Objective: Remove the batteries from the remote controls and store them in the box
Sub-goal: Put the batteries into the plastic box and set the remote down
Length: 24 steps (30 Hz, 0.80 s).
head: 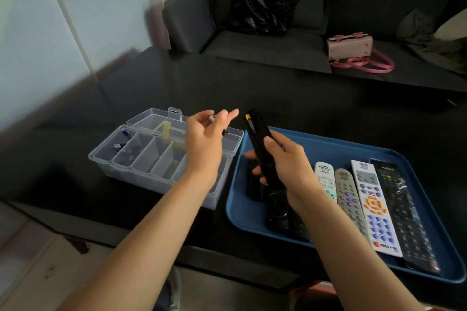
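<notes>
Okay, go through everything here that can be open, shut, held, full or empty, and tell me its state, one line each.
Clear box: lid open, batteries in its left compartments.
Left hand: above the box, pinching a battery.
Right hand: gripping the black remote.
Black remote: raised, back cover off, one battery still inside.
Blue tray: holding several remotes lying flat.
Pink handbag: shut, on the sofa.

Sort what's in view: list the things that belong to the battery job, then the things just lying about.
Part of the job:
- clear box
- battery in the left hand
- black remote in the right hand
- remotes on the blue tray
- batteries already in the box

Lying about:
- pink handbag
- black plastic bag
- sofa
</notes>
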{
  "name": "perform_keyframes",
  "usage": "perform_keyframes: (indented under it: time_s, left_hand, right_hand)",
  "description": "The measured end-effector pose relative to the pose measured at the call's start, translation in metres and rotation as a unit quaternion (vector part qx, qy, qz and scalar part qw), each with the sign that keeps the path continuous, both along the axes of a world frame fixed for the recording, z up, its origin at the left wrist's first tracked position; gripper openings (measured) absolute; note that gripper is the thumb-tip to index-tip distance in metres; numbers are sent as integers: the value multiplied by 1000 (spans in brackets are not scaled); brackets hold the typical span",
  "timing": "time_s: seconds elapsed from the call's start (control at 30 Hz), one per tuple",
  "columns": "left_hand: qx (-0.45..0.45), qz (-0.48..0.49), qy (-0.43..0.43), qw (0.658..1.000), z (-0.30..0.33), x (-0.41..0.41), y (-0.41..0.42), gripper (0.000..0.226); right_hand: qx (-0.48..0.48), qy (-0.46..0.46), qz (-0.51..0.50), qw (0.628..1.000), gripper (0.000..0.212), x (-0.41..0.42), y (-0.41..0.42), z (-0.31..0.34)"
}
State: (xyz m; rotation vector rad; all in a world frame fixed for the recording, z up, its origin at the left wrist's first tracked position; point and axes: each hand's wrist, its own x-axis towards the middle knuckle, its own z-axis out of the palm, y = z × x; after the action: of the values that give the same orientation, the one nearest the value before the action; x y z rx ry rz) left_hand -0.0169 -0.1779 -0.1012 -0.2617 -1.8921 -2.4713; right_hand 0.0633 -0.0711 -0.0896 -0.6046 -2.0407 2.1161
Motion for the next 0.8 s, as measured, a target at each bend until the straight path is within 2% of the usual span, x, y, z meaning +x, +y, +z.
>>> perform_keyframes:
  time_s: [0.13,0.2,0.3,0.4,0.5,0.73,0.8]
  left_hand:
    - [129,-68,-118,982,2,-4,0,12]
    - [125,-79,-136,980,6,-3,-1,13]
    - [72,-96,-116,986,8,0,0,15]
    - [35,-87,-86,992,5,0,2,6]
    - [5,-61,-80,995,7,1,0,12]
    - [70,-58,-61,994,9,-2,-2,11]
    - [46,-47,-25,998,9,-1,-2,11]
  right_hand:
    - [54,3,16,998,29,3,0,-2]
    - [69,3,18,997,27,3,-1,-3]
    - [68,3,16,998,24,4,0,-4]
    - [65,3,15,998,22,5,1,-2]
    - [64,3,18,998,21,6,0,-1]
    - [67,-1,24,997,23,6,-2,-2]
    - [59,-2,28,998,21,6,-3,-1]
